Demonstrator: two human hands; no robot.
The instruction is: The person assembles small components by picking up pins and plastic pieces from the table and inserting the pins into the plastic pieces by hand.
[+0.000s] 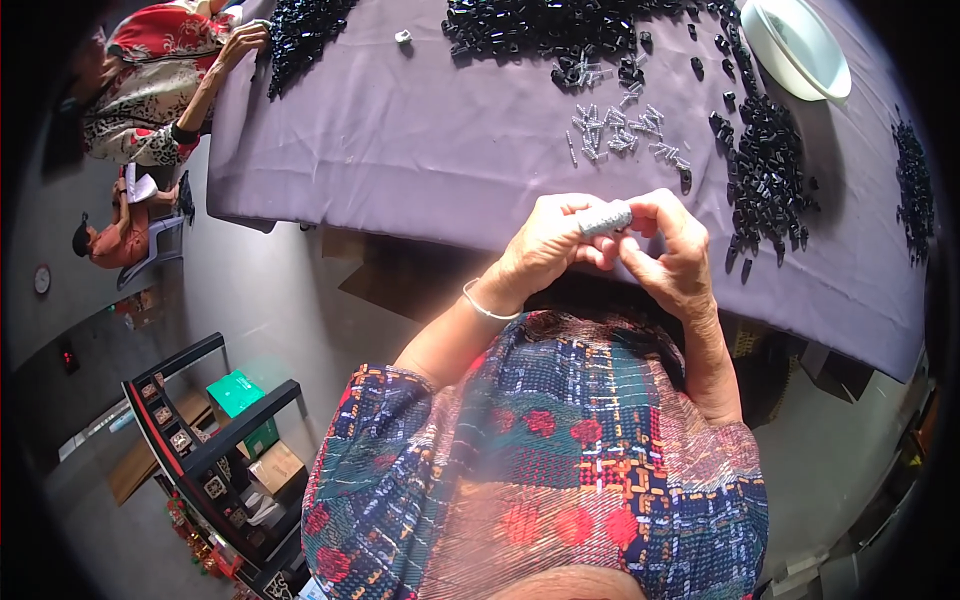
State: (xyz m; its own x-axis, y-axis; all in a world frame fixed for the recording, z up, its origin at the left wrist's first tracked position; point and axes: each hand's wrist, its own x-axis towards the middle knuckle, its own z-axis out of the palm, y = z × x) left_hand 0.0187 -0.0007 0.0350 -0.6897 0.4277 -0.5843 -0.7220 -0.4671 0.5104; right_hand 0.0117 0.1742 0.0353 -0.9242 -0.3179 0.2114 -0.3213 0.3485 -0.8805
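Both my hands are raised together just off the near edge of the cloth-covered table (400, 150). A grey, speckled, tube-shaped wrap (606, 218) lies along the index finger of my left hand (545, 245); it looks worn like a finger sleeve. The fingers of that hand are closed. My right hand (675, 255) is pinched against the left fingertips, thumb to index finger. Whatever is between the fingertips is too small or hidden to name. Past the hands lie small silvery, spring-like pieces (620, 132), scattered loosely. One small black part (685, 180) sits beside them.
Heaps of small black parts lie at the far middle (540, 28), right (770, 175) and far left (305, 35). A pale basin (797, 50) stands far right. Someone's hand (245, 42) reaches the left table edge; another person sits on a chair (155, 245) beyond.
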